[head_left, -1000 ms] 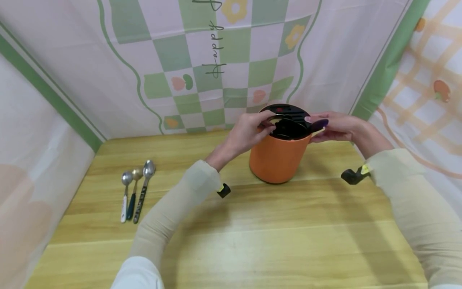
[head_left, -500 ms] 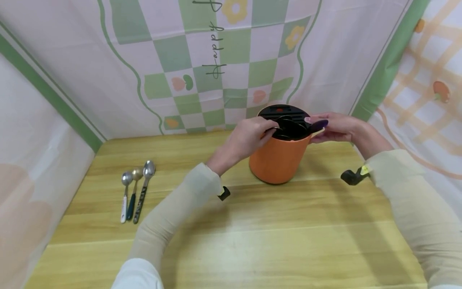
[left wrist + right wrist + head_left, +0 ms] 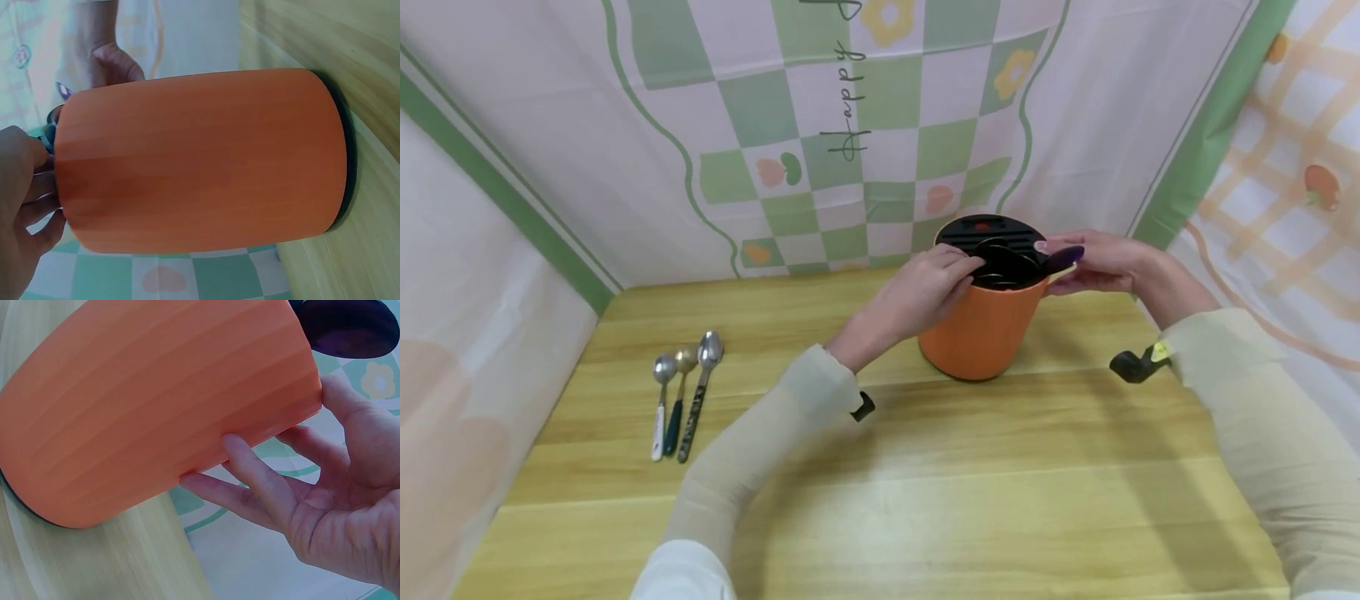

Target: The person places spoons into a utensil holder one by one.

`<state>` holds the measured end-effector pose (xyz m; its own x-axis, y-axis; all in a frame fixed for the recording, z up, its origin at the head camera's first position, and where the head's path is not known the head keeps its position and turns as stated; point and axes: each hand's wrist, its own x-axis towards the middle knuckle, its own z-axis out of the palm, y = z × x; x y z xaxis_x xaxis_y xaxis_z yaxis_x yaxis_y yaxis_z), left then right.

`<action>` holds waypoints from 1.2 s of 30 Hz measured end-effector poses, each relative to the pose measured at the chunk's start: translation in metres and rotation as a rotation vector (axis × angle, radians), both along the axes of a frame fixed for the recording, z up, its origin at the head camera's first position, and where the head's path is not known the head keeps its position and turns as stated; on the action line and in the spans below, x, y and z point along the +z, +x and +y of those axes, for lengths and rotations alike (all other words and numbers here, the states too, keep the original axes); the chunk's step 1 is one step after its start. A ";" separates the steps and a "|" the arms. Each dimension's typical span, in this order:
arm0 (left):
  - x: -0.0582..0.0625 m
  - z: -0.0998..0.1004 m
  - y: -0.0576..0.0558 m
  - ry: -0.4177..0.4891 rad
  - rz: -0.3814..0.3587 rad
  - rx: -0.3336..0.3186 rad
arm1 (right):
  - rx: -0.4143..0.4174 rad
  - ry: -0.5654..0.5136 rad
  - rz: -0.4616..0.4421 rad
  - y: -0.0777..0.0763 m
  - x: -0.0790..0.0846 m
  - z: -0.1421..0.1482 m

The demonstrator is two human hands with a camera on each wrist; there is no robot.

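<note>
An orange utensil holder point(image 3: 981, 333) with a black slotted top stands on the wooden table, with dark round-ended utensils point(image 3: 1000, 260) inside it. At its left rim is my left hand point(image 3: 925, 287), fingers bent over the edge beside the utensils. A dark utensil end point(image 3: 50, 130) shows by those fingers in the left wrist view; whether they pinch it is hidden. My right hand point(image 3: 1093, 262) grips the holder's right side, thumb at the rim and fingers along the wall point(image 3: 337, 481). Next to that thumb a dark purple utensil head point(image 3: 356, 328) sticks out.
On the table's left lie three spoons side by side: one with a white handle point(image 3: 658, 429), one with a dark teal handle point(image 3: 673, 427) and a longer one with a patterned dark handle point(image 3: 692, 421). A patterned curtain point(image 3: 820, 179) hangs right behind the table.
My left hand has lowered slightly at the rim. The round utensil end it held up a second ago has tipped down and is covered by the fingers. The right hand has stayed put.
</note>
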<state>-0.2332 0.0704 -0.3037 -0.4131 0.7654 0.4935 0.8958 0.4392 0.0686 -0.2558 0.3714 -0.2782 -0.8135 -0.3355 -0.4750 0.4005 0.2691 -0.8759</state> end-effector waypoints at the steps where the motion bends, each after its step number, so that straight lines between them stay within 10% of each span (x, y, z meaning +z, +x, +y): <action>1: 0.000 -0.003 0.001 0.024 -0.013 -0.005 | 0.003 -0.004 0.000 0.000 0.000 0.000; 13: -0.008 -0.072 0.026 0.139 -0.137 0.079 | 0.013 -0.025 -0.008 -0.001 0.001 0.000; 36: -0.079 -0.205 0.074 0.021 -0.428 0.473 | 0.034 -0.080 -0.033 -0.004 -0.003 0.003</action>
<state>-0.1592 -0.1343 -0.3823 -0.8681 0.4436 0.2227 0.4964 0.7753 0.3905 -0.2602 0.3743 -0.2809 -0.7855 -0.4006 -0.4717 0.4212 0.2122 -0.8818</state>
